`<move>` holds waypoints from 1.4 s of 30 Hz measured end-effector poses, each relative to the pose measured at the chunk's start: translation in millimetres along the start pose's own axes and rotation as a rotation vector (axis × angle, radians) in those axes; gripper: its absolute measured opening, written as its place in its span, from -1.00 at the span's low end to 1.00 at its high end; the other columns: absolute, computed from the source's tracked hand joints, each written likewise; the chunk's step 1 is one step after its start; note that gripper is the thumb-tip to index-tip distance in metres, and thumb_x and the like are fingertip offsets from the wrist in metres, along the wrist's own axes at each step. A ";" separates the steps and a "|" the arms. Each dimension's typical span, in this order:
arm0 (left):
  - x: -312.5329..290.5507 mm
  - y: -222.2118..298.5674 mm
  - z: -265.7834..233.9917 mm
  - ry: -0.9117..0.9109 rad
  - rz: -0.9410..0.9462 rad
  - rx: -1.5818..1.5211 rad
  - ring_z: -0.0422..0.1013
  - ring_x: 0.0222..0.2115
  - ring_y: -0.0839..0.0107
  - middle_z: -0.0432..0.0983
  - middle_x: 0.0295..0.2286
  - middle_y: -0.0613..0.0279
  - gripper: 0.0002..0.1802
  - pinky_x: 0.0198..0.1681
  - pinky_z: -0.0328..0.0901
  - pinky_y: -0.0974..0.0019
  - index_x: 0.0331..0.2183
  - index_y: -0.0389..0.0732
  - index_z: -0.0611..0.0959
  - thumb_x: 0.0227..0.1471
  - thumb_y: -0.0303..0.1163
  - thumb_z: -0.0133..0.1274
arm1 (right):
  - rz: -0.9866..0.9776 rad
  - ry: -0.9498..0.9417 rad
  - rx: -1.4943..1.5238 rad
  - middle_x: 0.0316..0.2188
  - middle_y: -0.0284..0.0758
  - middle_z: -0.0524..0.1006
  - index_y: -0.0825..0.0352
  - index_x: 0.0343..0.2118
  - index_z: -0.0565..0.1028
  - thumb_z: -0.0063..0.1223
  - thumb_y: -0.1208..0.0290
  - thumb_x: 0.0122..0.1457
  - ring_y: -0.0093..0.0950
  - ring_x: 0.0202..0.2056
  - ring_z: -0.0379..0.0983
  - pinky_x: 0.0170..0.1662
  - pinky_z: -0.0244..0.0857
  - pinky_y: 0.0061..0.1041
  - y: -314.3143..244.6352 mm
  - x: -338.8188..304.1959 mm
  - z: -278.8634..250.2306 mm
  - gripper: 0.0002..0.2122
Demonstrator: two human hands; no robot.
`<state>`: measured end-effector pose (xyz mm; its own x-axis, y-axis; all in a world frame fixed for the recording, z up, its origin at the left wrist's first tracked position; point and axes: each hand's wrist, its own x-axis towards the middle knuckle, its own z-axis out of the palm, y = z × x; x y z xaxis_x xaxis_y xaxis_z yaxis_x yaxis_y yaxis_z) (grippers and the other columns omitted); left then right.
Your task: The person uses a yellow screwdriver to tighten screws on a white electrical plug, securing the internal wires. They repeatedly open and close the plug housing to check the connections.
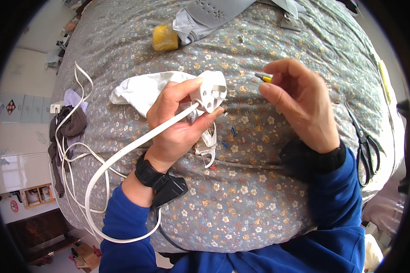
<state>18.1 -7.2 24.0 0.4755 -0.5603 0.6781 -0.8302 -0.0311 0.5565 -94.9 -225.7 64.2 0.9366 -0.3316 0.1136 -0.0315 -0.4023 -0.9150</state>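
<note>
Near the middle, my left hand [171, 125] is closed around a white plastic plug housing [207, 94] with metal parts showing on its right side. A thick white cable [134, 148] runs from it, loops down to the left and passes under my left forearm. To the right, my right hand [303, 102] is raised, thumb and forefinger close around a small yellow-and-dark piece [265, 78] whose kind I cannot make out. White cloth [143, 88] lies behind my left hand. Below the housing is a loose white plastic part [206, 148], with small blue bits [233, 132] nearby.
Flowered fabric [241, 195] covers the rounded bed surface. Black scissors [365, 145] lie at the right, beside my right forearm. A yellow tape roll [165, 37] and a grey perforated item [209, 16] sit at the far side. Coiled white cable [73, 159] and dark cloth [71, 122] lie left.
</note>
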 end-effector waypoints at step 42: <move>20.9 8.4 -37.3 -0.358 -0.292 -0.743 0.42 0.03 0.26 0.54 -0.09 0.03 -0.24 0.13 0.28 0.18 0.11 -0.33 0.45 -0.08 -0.25 0.37 | 0.292 -0.781 1.555 0.02 -0.15 0.48 0.49 0.14 0.32 0.05 0.30 0.31 -0.35 0.07 0.45 0.16 0.36 -0.32 29.9 -2.7 72.6 -0.55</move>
<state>31.9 11.8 60.8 0.4166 -0.8442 0.3373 -0.2258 0.2633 0.9379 -73.1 -174.9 8.4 0.9090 0.3976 0.1250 -0.3176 0.8550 -0.4100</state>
